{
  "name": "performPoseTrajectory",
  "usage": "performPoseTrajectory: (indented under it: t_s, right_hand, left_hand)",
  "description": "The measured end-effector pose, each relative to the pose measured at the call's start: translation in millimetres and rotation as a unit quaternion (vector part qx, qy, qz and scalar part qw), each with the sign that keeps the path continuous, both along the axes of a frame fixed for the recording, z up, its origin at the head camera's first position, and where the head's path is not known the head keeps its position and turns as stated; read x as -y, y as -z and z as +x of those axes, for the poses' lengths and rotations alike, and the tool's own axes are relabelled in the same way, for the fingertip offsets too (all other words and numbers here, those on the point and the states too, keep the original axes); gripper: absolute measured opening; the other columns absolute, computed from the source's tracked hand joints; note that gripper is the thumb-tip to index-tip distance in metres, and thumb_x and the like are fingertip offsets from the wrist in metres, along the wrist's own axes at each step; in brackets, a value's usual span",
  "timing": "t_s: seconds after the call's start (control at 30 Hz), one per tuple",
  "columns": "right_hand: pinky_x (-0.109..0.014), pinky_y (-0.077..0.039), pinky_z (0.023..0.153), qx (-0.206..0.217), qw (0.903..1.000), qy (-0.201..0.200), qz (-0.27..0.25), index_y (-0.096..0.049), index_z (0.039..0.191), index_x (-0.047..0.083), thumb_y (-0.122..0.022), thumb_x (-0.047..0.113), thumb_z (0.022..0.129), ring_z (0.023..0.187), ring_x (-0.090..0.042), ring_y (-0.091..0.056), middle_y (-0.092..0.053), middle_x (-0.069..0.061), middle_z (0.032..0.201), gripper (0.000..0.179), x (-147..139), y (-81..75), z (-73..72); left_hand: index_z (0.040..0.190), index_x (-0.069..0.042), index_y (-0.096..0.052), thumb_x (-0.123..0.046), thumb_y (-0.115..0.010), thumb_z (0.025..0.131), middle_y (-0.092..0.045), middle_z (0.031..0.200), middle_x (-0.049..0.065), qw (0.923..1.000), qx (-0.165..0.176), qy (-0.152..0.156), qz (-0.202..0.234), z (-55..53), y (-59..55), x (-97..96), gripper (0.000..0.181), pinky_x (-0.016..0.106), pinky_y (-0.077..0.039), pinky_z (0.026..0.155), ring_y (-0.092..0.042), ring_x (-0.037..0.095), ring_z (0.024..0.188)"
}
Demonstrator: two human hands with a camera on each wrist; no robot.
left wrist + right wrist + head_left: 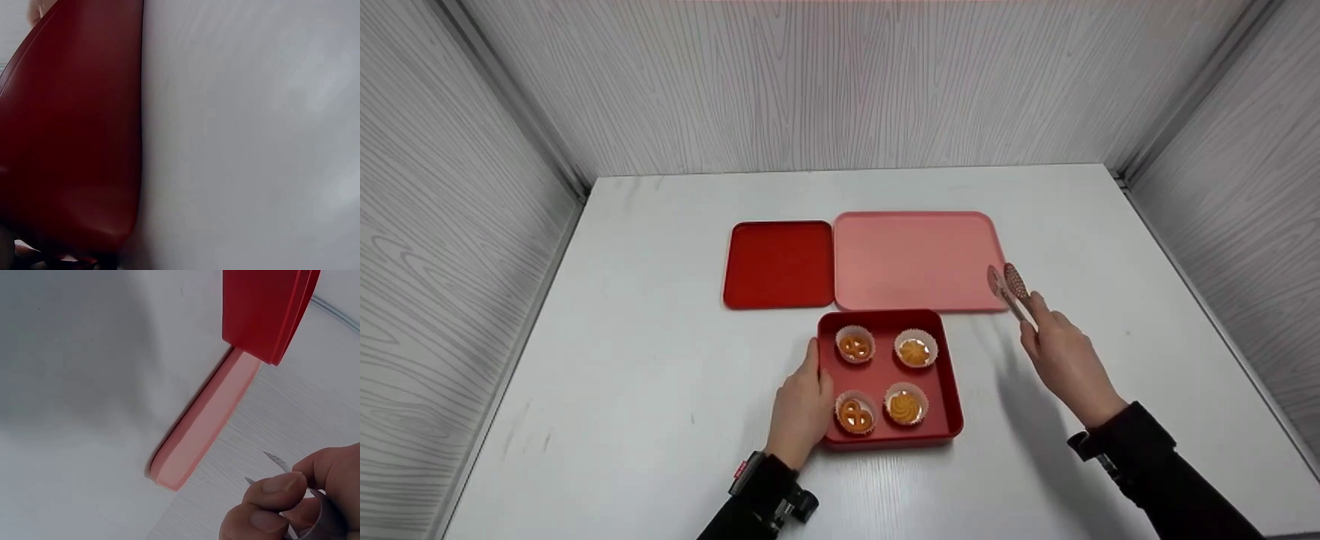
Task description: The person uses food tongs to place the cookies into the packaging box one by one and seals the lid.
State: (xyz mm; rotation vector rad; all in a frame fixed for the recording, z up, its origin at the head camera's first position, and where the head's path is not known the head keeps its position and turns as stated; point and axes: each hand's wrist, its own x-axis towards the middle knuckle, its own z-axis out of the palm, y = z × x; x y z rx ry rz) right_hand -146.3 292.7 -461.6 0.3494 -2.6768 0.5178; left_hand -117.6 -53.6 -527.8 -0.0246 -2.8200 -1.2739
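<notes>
Left hand (pixel 802 405) touches left wall of deep red square box (pixel 885 444) (can't tell if it pinches). 4 golden-brown snacks in white paper cups (pixel 913 352) inside, 1 near each corner. Right hand (pixel 1065 360) pinches silver metal tongs (pixel 1016 283), tips apart, raised beyond box's far right corner. Flat red square tray (pixel 780 264) and flat pink rectangular tray (pixel 919 259) nearer white bench's (pixel 615 360) far edge.

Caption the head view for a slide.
Left hand touching a red box of four treats in paper cups; right hand holding tongs near a pink tray.
</notes>
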Motion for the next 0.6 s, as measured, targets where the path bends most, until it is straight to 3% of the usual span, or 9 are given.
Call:
performPoseTrajectory:
  t_s: [0.17, 0.4, 0.6]
  right_hand:
    - [-0.060, -0.050, 0.054, 0.004, 0.9996, 0.023, 0.014, -0.045, 0.140, -0.017, -0.055, 0.001, 0.100, 0.066, -0.047, -0.062, -0.061, -0.033, 0.088, 0.045, -8.9, 8.1, -5.2]
    - [-0.054, -0.045, 0.044, 0.005, 0.9980, 0.039, 0.049, -0.039, 0.142, -0.017, -0.054, 0.000, 0.099, 0.052, -0.041, -0.055, -0.056, -0.030, 0.078, 0.048, -22.3, 21.4, -11.2]
    - [-0.056, -0.045, 0.041, 0.015, 0.9951, 0.064, 0.074, -0.040, 0.141, -0.017, -0.054, 0.002, 0.100, 0.050, -0.045, -0.056, -0.057, -0.032, 0.078, 0.048, -31.1, 27.3, -17.1]
  left_hand:
    - [0.156, 0.003, -0.036, -0.018, -0.049, 0.107, -0.059, 0.142, 0.022, 1.0000, 0.008, -0.003, 0.000, -0.3, 0.1, 0.2, 0.055, 0.050, -0.052, 0.099, -0.065, 0.035, 0.118]
    - [0.157, 0.002, -0.036, -0.018, -0.048, 0.107, -0.060, 0.141, 0.022, 1.0000, 0.009, -0.003, 0.002, -0.8, -0.3, -0.2, 0.055, 0.050, -0.052, 0.100, -0.065, 0.035, 0.119]
    - [0.157, 0.002, -0.035, -0.018, -0.048, 0.107, -0.062, 0.138, 0.022, 1.0000, 0.003, -0.002, 0.002, -0.1, -0.7, -0.3, 0.055, 0.050, -0.052, 0.099, -0.065, 0.035, 0.118]
